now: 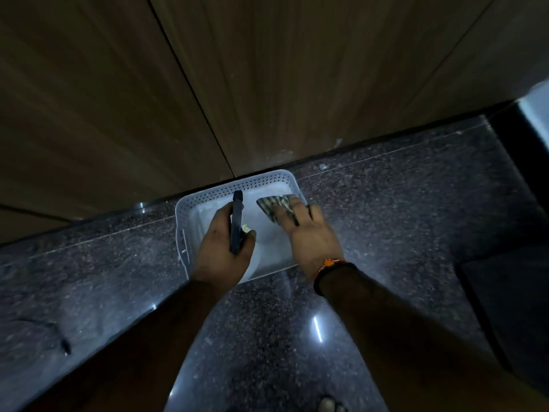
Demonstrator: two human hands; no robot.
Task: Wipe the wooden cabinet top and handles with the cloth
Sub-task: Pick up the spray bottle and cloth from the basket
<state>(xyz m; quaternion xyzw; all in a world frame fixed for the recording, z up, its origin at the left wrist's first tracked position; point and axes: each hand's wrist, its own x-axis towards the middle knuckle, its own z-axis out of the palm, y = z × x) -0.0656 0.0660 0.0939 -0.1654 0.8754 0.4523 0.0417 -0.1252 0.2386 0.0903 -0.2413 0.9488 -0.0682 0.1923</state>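
Dim light, view straight down. Nearest: bare toes (328, 405) at bottom edge on speckled granite floor (267, 337), glossy, bright reflections. Both forearms reaching forward from bottom of frame. Orange and dark band (329, 267) on right wrist. Left hand (225, 251) curled around a dark slim object (236, 223), long and flat, end poking out past the fingers; identity unclear, too dark. Right hand (309, 230) over far right corner of white perforated basket (184, 215), fingers pinching checked cloth (276, 208); cloth folded or bunched, lying partly inside basket near its right wall. Basket on floor, pushed up against base of wooden cabinet (267, 84), far rim touching or just shy of it, cannot tell which. Inside basket: pale bottom, small yellowish-white thing (245, 228) just beside left thumb, too small to name. Beyond: cabinet front in brown wood grain, vertical seam between two door panels running down to meet basket's far rim. Dark block (505, 307) at right, well apart from basket. Pale surface (539, 105) at upper right edge, blurred
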